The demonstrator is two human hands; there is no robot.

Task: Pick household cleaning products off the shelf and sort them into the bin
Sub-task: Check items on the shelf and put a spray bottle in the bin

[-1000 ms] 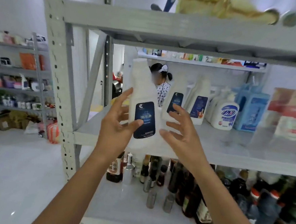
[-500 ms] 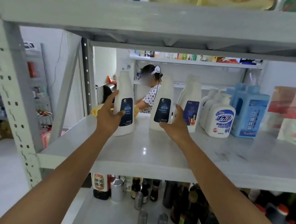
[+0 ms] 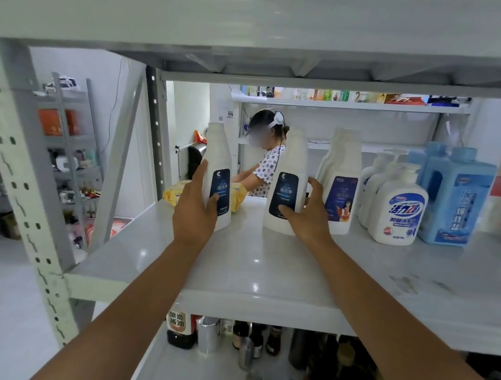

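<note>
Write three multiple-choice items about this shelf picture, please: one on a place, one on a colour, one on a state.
1. The blue detergent jugs stand where, seen from the pump bottles? A) to their left B) to their right C) on the shelf below
2. The label on the white bottle in the left hand is: A) dark blue B) red C) green
3. The right hand is: A) hanging empty B) gripping a second white bottle C) pressing a pump
Answers: 1 B, the jugs stand right of them; 2 A, a dark blue panel under the thumb; 3 B, its thumb and fingers wrap the upright bottle.
</note>
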